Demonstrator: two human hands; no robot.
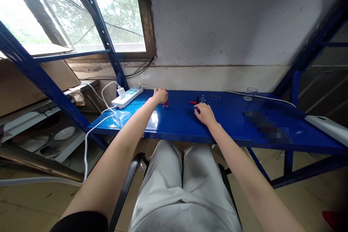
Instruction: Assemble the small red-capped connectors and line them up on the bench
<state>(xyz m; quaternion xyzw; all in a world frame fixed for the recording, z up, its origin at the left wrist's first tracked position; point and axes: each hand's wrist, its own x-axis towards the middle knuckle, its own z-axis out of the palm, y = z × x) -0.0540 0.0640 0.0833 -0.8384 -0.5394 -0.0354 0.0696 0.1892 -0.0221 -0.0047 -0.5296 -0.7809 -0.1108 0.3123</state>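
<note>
Holding left hand (161,95) at red silver-tipped pieces (166,103) on blue worktop (176,121), cannot tell if gripping | resting right hand (206,114) just beside red-and-black piece (197,102), cannot tell if gripping | might scatter row of small metallic pieces (215,97) through careless rightward sweep | can read no brand, label or writing

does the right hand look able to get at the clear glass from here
Probably yes: the clear glass stands farther back and to the right of the right hand, and nothing visible stands directly between them on the blue table.
</note>
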